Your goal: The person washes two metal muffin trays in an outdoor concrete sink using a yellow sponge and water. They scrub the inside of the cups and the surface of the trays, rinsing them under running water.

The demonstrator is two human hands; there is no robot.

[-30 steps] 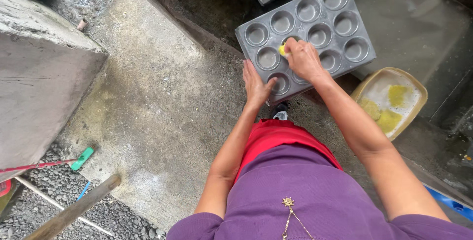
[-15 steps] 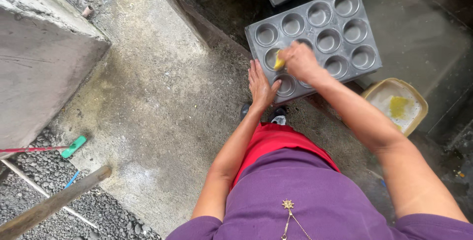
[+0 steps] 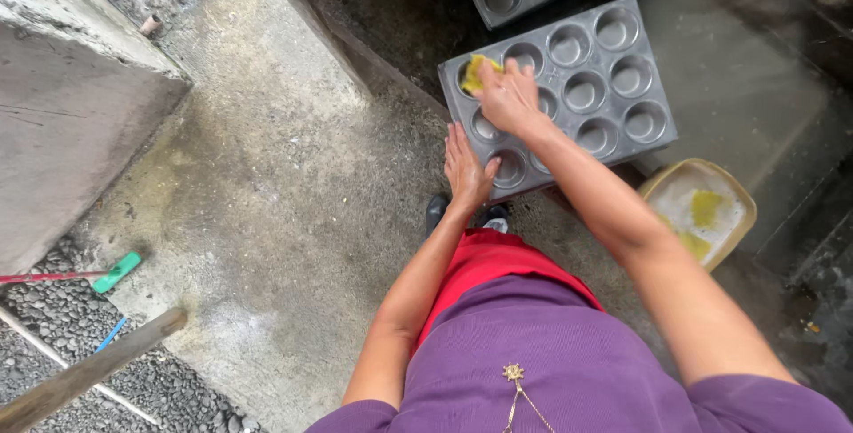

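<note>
Head view: right hand (image 3: 508,95) is gripping a yellow sponge (image 3: 475,71), scrubbing a muffin tray (image 3: 653,144); left hand (image 3: 464,166), fingers flat, is steadying its near-left edge.

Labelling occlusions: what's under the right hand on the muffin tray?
A yellow sponge sticks out from under the right hand, over a corner cup of the muffin tray. The cup beneath the hand and sponge is covered.
</note>
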